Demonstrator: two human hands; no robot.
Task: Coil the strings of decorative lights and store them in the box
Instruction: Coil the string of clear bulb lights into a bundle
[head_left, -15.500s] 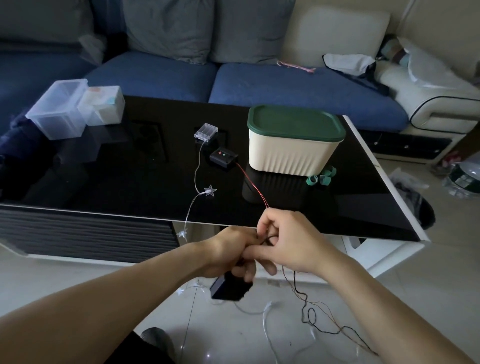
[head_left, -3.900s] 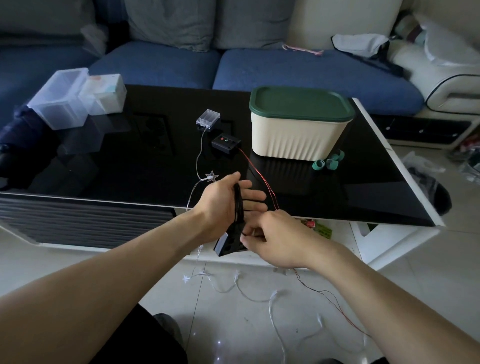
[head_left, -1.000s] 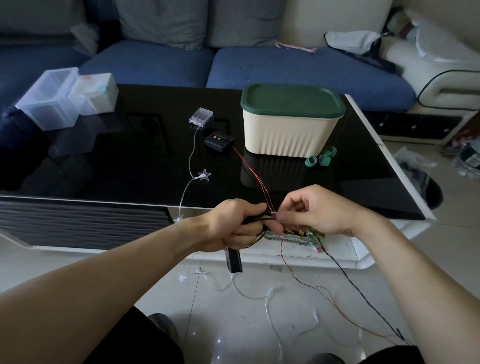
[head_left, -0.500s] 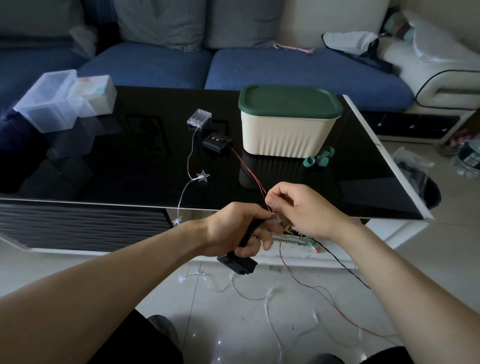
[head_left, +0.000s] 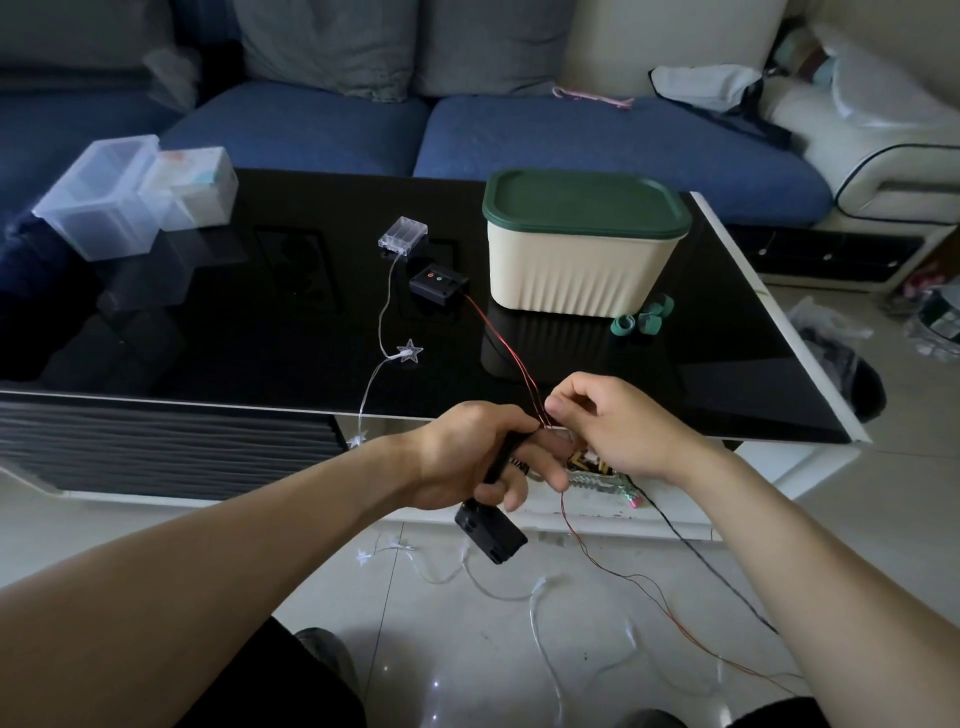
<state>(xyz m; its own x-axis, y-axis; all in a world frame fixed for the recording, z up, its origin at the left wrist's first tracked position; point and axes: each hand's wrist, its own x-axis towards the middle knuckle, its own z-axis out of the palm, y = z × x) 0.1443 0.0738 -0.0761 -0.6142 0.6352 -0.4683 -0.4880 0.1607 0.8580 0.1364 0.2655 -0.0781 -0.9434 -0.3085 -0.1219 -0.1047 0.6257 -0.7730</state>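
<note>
Presently the work stands at the coiling step. Left hand (head_left: 470, 457) is clenched round a dark wire bundle, with a black pack (head_left: 491, 530) hanging just below its fingers. Right hand (head_left: 618, 426) pinches the red wire (head_left: 506, 345) right beside the left thumb, at the near edge of the table (head_left: 260, 322) — in my judgement feeding the next turn onto the bundle.

Relative to the box (head_left: 582, 260), which stands on the table with its green lid (head_left: 584, 200) on: a second black pack (head_left: 438, 283) lies just left of it, the red wire running from that pack toward the hands. A clear pack (head_left: 403, 235) sits further left, its white string passing a star (head_left: 410, 352) and dropping over the near edge. Green rings (head_left: 641, 319) lie at the box's right front corner.

Loose wire trails on the floor in front of the table — much remains unwound.

Judgement: the next move calls for drawing up slack without dragging the pack off the table. The lid must come off before storing.
</note>
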